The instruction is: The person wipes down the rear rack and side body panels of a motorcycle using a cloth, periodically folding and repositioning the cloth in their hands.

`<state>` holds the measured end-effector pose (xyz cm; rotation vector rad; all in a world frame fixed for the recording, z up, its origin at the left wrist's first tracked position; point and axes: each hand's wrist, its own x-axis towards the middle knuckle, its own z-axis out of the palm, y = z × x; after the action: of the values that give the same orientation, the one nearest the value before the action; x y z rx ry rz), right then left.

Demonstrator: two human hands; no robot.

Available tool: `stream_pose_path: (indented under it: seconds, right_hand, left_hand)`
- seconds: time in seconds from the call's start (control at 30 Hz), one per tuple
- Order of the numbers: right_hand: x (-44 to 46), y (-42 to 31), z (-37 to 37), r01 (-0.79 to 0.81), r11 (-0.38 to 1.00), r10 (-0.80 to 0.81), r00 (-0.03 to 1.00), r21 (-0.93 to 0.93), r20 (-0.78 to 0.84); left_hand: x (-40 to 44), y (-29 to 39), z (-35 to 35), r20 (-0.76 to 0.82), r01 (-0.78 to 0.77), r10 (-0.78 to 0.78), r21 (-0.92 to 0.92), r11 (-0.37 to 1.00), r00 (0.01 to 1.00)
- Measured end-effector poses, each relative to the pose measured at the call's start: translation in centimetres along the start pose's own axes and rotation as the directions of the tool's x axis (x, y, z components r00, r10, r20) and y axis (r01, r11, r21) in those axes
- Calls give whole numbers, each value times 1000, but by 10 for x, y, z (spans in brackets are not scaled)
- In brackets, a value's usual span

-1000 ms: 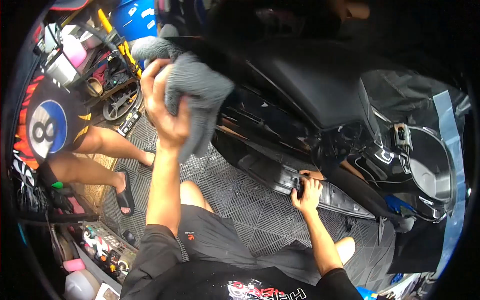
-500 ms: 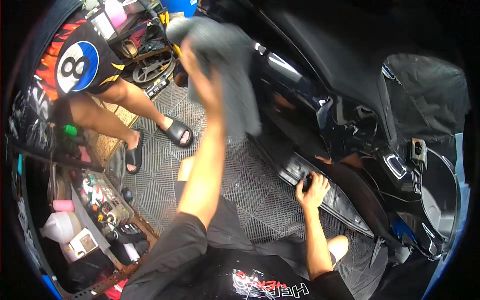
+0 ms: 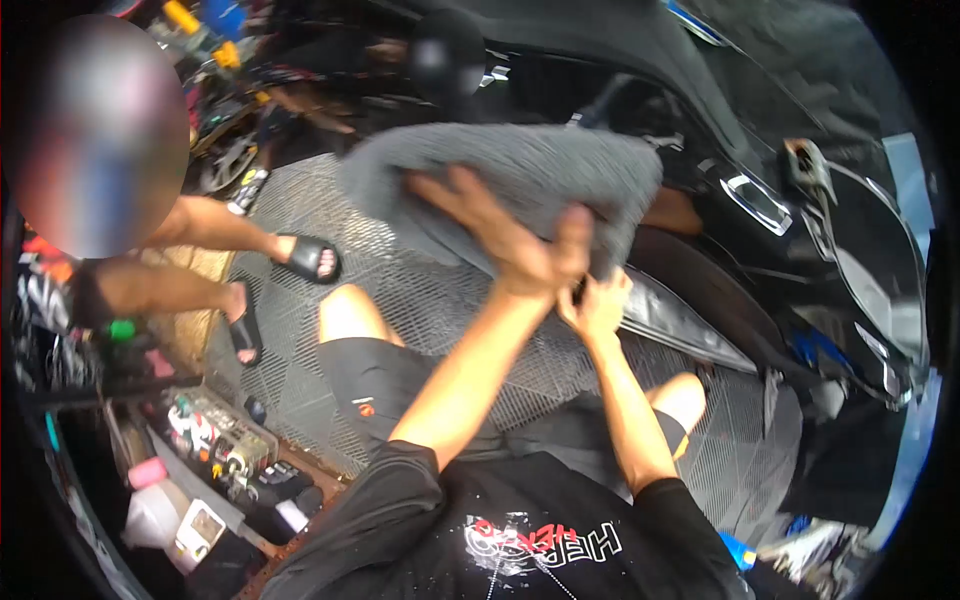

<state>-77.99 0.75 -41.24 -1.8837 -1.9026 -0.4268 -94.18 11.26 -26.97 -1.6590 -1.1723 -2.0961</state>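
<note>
Towel [image 3: 520,160] has swung rightward, now meeting the right hand [image 3: 600,305], which grips the black panel [image 3: 690,325]. Left fingers [image 3: 485,210] spread against the towel; blur hides whether they clench it.

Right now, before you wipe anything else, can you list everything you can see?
Fluffy cloth: one, gray, center
Glossy machine: one, black, top and right
Long part: one, black, beside the right hand
Floor mat: gray, beneath everything
Sandals: two, black, on another person's feet, left
Other person's legs: two, bare, left
Jug: one, whitish, lower left
Small clutter: too blurred to count, mixed colors, left side
Shirt: one, black, bottom
Shorts: one pair, dark, below center
Knees: two, bare, either side
Left hand: one, bare, holding the cloth, fingers blurred
Right hand: one, bare, at the long part
</note>
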Motion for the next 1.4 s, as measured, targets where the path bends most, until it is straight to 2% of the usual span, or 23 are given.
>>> stream_pose_path:
  seconds: [0.03,0.07,0.17,0.3,0.43,0.53,0.57,0.67,0.73,0.8,0.9,0.93,0.97,1.07,1.13,1.2,1.27,1.3,1.37,1.4]
  right_hand:
    - [3,-1,-7,-29,997,29,1000,65,1]
    - [7,-3,-13,-61,990,62,998,128,-3]
    - [12,-4,-12,-26,979,44,995,204,-85]
    - [10,3,-6,-37,971,68,990,238,-122]
    - [1,11,-5,-37,976,67,989,216,-131]
    - [-7,16,6,6,987,19,988,161,-151]
    - [-5,16,5,5,981,29,985,194,-170]
    - [0,13,-7,20,961,54,964,275,-260]
    - [0,13,-12,4,955,70,969,298,-238]
    - [0,12,-22,-55,935,115,982,350,-152]
    - [1,10,-15,-67,917,147,973,392,-178]
    - [-1,10,-13,-74,929,141,976,363,-163]
    - [-1,12,-12,-28,928,117,969,371,-219]
    - [0,12,-14,-17,927,109,968,375,-224]
    - [1,10,-17,-12,932,105,966,362,-237]
    - [1,10,-18,-13,924,112,965,382,-237]
    - [0,9,-17,-13,925,112,964,379,-241]
    - [0,9,-20,-30,922,127,965,385,-229]
    - [0,10,-21,-35,923,133,964,383,-232]
    - [-1,11,-20,-38,922,136,964,386,-230]
  left_hand:
    - [0,-19,4,-12,-44,44,-9,999,999]
    - [12,-40,1,15,-14,14,-32,999,1000]
    - [43,-77,1,151,193,-178,-92,977,972]
    - [-16,-36,18,271,275,-252,-53,960,929]
    - [-104,14,28,472,271,-235,-8,963,850]
    - [-143,33,37,589,264,-219,11,965,778]
    - [-151,36,39,616,264,-217,15,964,757]
    - [-159,36,41,677,269,-213,22,963,705]
    - [-149,33,37,700,288,-221,23,957,679]
    - [-134,23,33,720,352,-252,12,936,646]
    - [-100,0,9,739,496,-344,16,868,579]
    - [-86,-5,-2,737,542,-378,19,840,560]
    - [-75,-11,-15,728,574,-407,23,819,551]
    - [-29,-10,-59,657,659,-492,-11,752,571]
    - [1,-5,-92,572,683,-534,-63,728,623]
    - [42,3,-127,428,644,-539,-146,751,726]
    - [94,12,-156,225,500,-454,-237,833,862]
    - [124,17,-166,108,378,-363,-279,883,926]
    - [196,22,-170,-70,78,-105,-310,947,992]
    - [235,19,-163,-74,-66,47,-282,957,996]
